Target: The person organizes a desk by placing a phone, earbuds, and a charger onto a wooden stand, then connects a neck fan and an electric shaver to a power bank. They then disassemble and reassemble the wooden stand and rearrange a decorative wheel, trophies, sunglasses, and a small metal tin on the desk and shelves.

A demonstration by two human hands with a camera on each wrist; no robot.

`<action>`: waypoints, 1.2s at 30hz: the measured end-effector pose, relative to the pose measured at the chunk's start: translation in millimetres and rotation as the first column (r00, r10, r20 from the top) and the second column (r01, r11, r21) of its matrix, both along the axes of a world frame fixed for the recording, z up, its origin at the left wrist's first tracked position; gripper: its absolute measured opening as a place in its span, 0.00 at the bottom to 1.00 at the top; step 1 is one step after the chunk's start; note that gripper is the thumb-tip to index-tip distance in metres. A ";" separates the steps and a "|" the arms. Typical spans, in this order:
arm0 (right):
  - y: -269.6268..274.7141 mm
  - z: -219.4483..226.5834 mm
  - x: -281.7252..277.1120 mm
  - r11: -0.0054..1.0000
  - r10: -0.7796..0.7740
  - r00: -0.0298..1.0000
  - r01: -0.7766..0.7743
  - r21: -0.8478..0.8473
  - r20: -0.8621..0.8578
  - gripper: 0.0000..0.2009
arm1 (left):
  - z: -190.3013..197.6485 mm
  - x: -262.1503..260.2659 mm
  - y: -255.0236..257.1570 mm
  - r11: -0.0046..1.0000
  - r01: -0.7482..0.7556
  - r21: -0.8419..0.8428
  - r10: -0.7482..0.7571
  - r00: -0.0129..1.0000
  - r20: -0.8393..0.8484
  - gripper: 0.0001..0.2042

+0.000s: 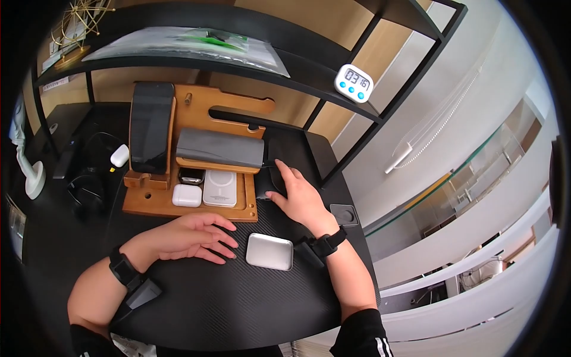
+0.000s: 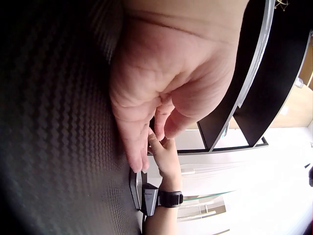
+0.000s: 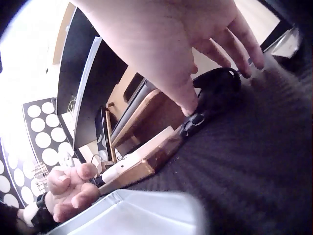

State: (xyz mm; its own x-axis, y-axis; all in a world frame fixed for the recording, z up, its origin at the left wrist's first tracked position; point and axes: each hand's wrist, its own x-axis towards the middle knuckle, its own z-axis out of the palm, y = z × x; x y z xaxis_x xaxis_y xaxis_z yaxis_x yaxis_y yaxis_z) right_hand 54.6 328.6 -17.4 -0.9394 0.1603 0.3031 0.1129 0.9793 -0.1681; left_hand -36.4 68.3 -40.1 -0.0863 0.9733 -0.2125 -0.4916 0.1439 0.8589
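Observation:
My right hand [image 1: 300, 199] reaches down beside the right end of a wooden desk stand [image 1: 157, 203], fingers spread and mostly straight. In the right wrist view its thumb tip is right at a small black object [image 3: 215, 95] with a looped edge and shiny oval parts; its kind I cannot tell. My left hand [image 1: 193, 238] hovers low over the desk before the stand, fingers loosely bent and holding nothing. Between the hands lies a shallow silver tin [image 1: 269, 252]. The stand bears a phone [image 1: 151, 128], a dark grey case [image 1: 220, 147], a white earbud case [image 1: 187, 196], a white power bank [image 1: 220, 188] and a watch [image 1: 191, 175].
A black shelf [image 1: 309, 83] spans the back, with a plastic bag [image 1: 190, 50] and a white timer [image 1: 354, 83] on it. A small dark square tray [image 1: 344, 215] sits at the desk's right edge. Black cables and a white earbud case [image 1: 119, 156] lie left of the stand.

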 end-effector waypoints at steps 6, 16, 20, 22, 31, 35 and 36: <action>13.2 -6.8 -6.7 0.996 0.060 0.991 -0.066 -0.054 -0.116 0.20 | -0.2 -0.4 1.5 1.000 0.013 -0.004 -0.013 1.000 -0.019 0.15; 3.1 94.4 47.2 0.943 -0.329 0.895 0.326 -0.063 -0.300 0.10 | 1.1 0.0 1.0 1.000 0.022 -0.012 -0.022 0.999 -0.048 0.15; -37.0 122.0 79.2 0.945 -0.246 0.899 0.140 -0.295 -0.362 0.10 | 1.9 2.0 1.0 1.000 0.027 -0.005 -0.027 0.999 -0.044 0.16; -59.9 121.4 82.2 0.961 -0.111 0.968 0.048 -0.273 -0.223 0.12 | 0.7 2.1 -1.4 0.997 0.055 0.057 -0.049 0.994 -0.096 0.21; -86.6 79.5 59.1 0.930 0.362 0.927 -0.366 0.024 0.100 0.17 | -9.9 3.8 -6.5 0.965 0.104 0.243 -0.078 0.990 -0.117 0.26; -82.9 82.8 61.2 0.923 0.360 0.905 -0.380 0.052 0.226 0.17 | -16.5 -2.4 -3.0 0.970 0.127 0.207 -0.153 0.982 0.110 0.26; -82.8 81.2 60.4 0.914 0.380 0.894 -0.402 0.049 0.237 0.17 | -8.7 1.6 -3.5 0.988 0.092 0.125 -0.100 0.994 0.053 0.24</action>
State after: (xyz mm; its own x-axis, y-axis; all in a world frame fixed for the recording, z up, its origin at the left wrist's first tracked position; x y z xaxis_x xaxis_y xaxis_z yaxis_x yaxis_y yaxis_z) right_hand 115.0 245.8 63.9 -0.9642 -0.2529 0.0796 -0.2595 0.9617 -0.0879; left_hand -34.8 64.8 -48.8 0.0178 0.9955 -0.0933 -0.5306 0.0885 0.8430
